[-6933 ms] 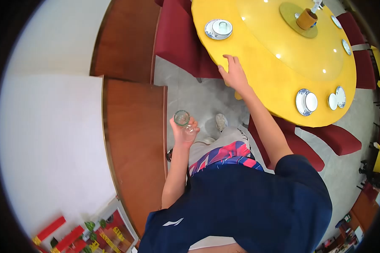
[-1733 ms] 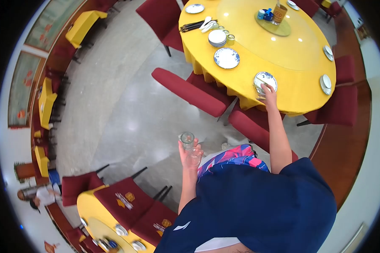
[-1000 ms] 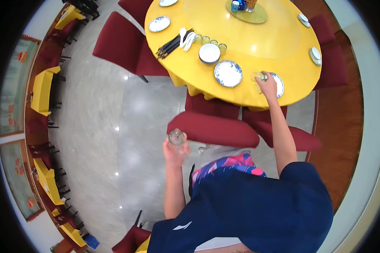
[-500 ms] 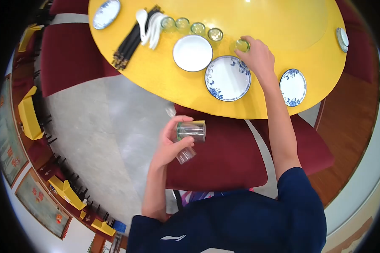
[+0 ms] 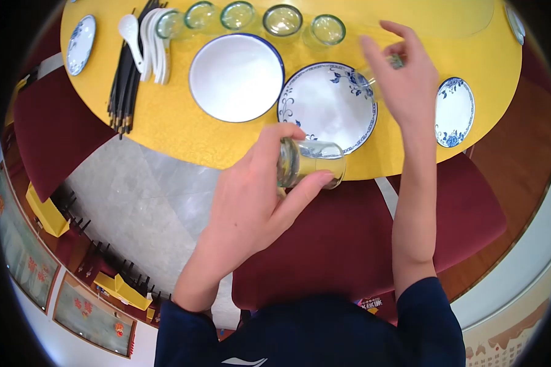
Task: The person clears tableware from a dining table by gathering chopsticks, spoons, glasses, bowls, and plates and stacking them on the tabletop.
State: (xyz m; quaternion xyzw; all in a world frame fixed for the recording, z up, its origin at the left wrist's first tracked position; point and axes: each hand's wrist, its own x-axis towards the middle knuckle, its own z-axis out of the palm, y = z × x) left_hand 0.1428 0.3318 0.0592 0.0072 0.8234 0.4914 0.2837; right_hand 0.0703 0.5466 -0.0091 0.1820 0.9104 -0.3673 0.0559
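The left hand [image 5: 245, 202] grips a glass tumbler [image 5: 315, 160] sideways, best held firm without squeezing; the right hand [image 5: 407, 85] parts thumb and forefinger, any hold unclear.

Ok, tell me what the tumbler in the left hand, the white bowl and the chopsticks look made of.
Tumbler: probably clear glass, smooth; see-through wall, bright reflections.
Bowl: likely glazed ceramic; smooth white surface, blue rim.
Chopsticks: perhaps lacquered wood or plastic; dark, with gold-looking bands near one end.
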